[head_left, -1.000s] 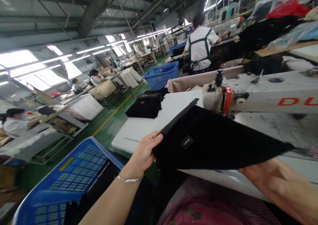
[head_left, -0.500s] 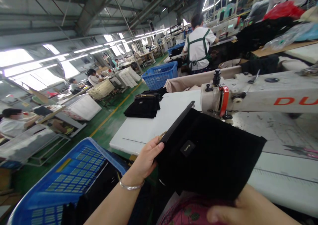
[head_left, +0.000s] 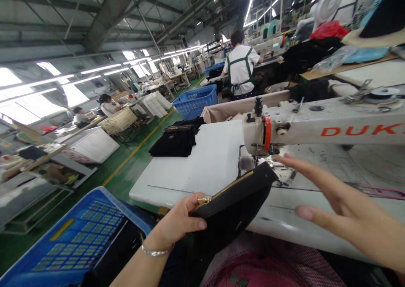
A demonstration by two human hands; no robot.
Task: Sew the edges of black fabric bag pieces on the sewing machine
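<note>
My left hand (head_left: 179, 223) grips the near end of a black zippered pouch (head_left: 236, 200) with a gold zipper, holding it edge-up at the front edge of the white sewing table (head_left: 202, 160). The pouch's far end points at the needle area of the white sewing machine (head_left: 316, 124). My right hand (head_left: 344, 213) hovers to the right of the pouch with fingers stretched out and apart, touching nothing.
A stack of black pouches (head_left: 175, 139) lies at the table's far left. A blue crate (head_left: 79, 240) holding dark fabric stands low at my left. Pink-handled scissors (head_left: 379, 190) lie on the table at right. A person in a green apron (head_left: 242, 65) sits ahead beside another blue crate (head_left: 194, 101).
The pouch has turned from flat, label up, to edge-on with the zipper on top. My right hand has let go of it and risen above the table.
</note>
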